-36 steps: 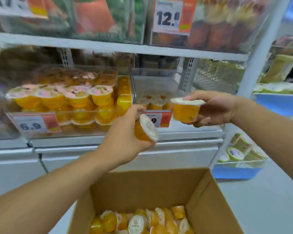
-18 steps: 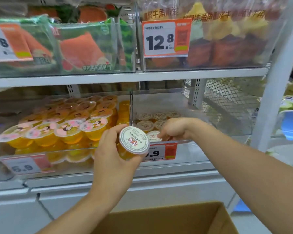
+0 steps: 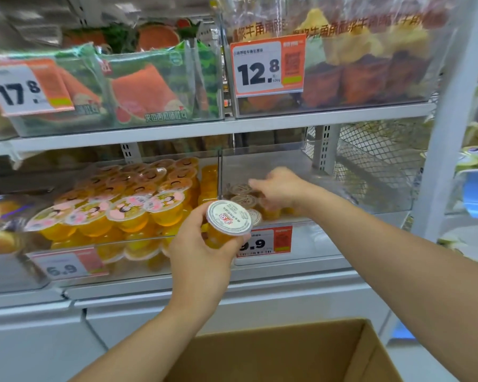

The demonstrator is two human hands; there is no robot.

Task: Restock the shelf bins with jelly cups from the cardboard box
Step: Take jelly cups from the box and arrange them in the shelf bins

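Note:
My left hand [image 3: 202,260] grips an orange jelly cup [image 3: 229,219] with a white printed lid, held in front of the clear right-hand shelf bin [image 3: 320,238] with the 9.9 tag. My right hand [image 3: 284,188] reaches inside that bin, blurred, fingers stretched out to the left above several jelly cups [image 3: 244,201] on the bin floor, with nothing seen in it. The cardboard box [image 3: 287,354] shows at the bottom; only its inner wall and rim are in view.
The bin on the left [image 3: 127,213] is piled full of yellow jelly cups behind a 6.9 tag. Bins of packaged cakes stand on the shelf above [image 3: 329,117]. A white upright post [image 3: 447,128] and a mesh panel [image 3: 375,161] close off the right side.
My right hand carried its cup into the right bin, let it go and now hovers higher with fingers out. My left hand rose with its cup. The view tilted up off the box.

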